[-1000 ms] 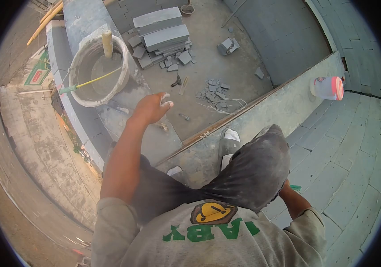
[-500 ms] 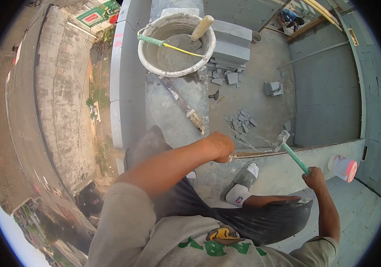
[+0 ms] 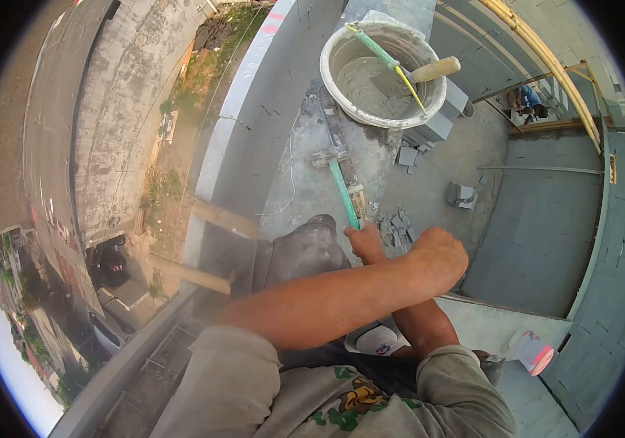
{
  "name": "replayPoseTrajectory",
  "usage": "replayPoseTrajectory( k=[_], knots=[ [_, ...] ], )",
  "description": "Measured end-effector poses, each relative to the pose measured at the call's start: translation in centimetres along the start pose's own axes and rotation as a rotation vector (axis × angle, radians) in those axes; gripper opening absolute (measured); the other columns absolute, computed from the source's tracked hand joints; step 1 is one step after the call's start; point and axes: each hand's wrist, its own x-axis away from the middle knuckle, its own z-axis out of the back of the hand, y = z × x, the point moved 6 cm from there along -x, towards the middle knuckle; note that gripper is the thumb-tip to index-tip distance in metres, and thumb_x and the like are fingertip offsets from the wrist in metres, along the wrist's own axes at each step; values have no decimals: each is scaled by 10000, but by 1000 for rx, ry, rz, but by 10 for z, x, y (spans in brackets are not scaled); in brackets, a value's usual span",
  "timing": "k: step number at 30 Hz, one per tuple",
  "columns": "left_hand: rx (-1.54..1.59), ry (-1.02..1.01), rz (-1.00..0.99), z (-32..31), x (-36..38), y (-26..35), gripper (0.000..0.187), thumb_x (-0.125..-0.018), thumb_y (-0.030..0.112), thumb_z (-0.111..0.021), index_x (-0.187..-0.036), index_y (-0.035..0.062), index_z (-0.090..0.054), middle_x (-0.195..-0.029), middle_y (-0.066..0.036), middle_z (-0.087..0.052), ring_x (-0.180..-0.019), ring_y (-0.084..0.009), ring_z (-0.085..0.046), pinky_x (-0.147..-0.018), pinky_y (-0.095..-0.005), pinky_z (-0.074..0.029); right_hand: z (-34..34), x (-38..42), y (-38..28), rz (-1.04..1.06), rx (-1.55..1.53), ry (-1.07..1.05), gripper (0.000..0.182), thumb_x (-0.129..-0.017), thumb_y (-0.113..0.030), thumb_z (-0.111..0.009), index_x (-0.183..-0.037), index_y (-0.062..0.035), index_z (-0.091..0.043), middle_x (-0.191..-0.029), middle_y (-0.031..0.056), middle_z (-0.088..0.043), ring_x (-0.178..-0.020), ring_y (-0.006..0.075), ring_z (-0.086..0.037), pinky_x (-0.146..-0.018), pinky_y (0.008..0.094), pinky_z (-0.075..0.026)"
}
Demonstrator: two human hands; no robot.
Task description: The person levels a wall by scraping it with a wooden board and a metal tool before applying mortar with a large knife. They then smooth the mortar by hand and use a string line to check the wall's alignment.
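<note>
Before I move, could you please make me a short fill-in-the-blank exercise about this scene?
The person's ____ grip is closed around the handle of the hammer. That hammer's handle is coloured ____. The ____ forearm crosses over the other forearm. The container at the lower right has a ____ lid.
Missing words: right; green; left; pink.

This is a building site, raised above the ground left of the hands. Bare grey block walls (image 3: 538, 219) stand to their right; beyond the right hand (image 3: 365, 242), which grips a hammer (image 3: 345, 191), lie broken block pieces (image 3: 398, 225) and a bucket (image 3: 334, 91) of wet mortar (image 3: 374, 86), with bamboo poles (image 3: 557, 71) farther off.
</note>
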Motion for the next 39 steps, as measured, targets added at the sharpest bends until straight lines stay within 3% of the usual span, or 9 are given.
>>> replayPoseTrajectory(
  k=[1,3,6,9,12,16,20,30,39],
  knots=[
    [-2,26,-4,-5,-1,7,195,-738,144,-702,-919,72,-717,-897,-101,-716,-852,-256,-697,-688,-368,-537,-6,-1,0,1,14,-4,238,-801,-289,-663,-877,-63,-665,-717,148,-677,-681,285,-659,-621,435,-481],
    [10,57,-3,-5,2,8,154,-701,135,-734,-852,127,-766,-904,-47,-732,-893,-220,-699,-691,-328,-537,-13,-1,0,143,228,89,382,-798,-311,-634,-1001,13,-636,-960,280,-658,-974,411,-641,-830,482,-490],
    [-3,121,-18,10,4,5,171,-718,148,-731,-885,130,-763,-929,-43,-731,-901,-204,-698,-690,-334,-535,-11,-4,-6,218,364,147,367,-794,-306,-633,-955,23,-640,-948,292,-654,-961,452,-623,-835,499,-485],
    [-7,59,-15,17,1,2,182,-737,158,-721,-913,130,-760,-951,-38,-729,-909,-198,-695,-697,-330,-530,-12,0,-24,195,431,124,417,-797,-339,-642,-974,38,-626,-954,279,-657,-966,434,-629,-833,492,-489],
    [-37,-8,-27,14,-6,4,198,-764,171,-705,-952,131,-754,-982,-33,-725,-933,-197,-688,-713,-336,-527,-72,-67,58,246,424,118,431,-810,-366,-642,-987,27,-623,-970,277,-651,-944,442,-627,-805,493,-495],
    [-20,-40,-19,6,-3,11,238,-773,180,-709,-1004,134,-748,-1045,-33,-715,-995,-195,-670,-745,-339,-521,-66,-49,98,325,422,95,427,-810,-366,-643,-984,24,-624,-965,276,-651,-939,442,-627,-800,494,-495],
    [-55,-99,-24,10,3,9,274,-772,186,-720,-1042,140,-743,-1092,-40,-705,-1034,-203,-658,-759,-345,-521,-39,-74,77,401,350,66,422,-811,-366,-644,-980,20,-624,-960,275,-651,-932,444,-627,-793,495,-495],
    [-110,-16,20,8,-2,3,222,-794,199,-683,-998,144,-748,-1018,-19,-718,-955,-194,-677,-695,-337,-508,-2,-62,91,529,281,60,408,-811,-367,-647,-969,9,-626,-945,274,-651,-915,446,-628,-776,498,-496],
    [9,239,-217,81,85,17,275,-792,267,-697,-1002,94,-737,-1020,-86,-711,-937,-240,-679,-738,-391,-515,23,-19,128,586,222,27,396,-812,-367,-649,-959,0,-628,-932,272,-651,-899,449,-628,-760,501,-496]
  ],
)
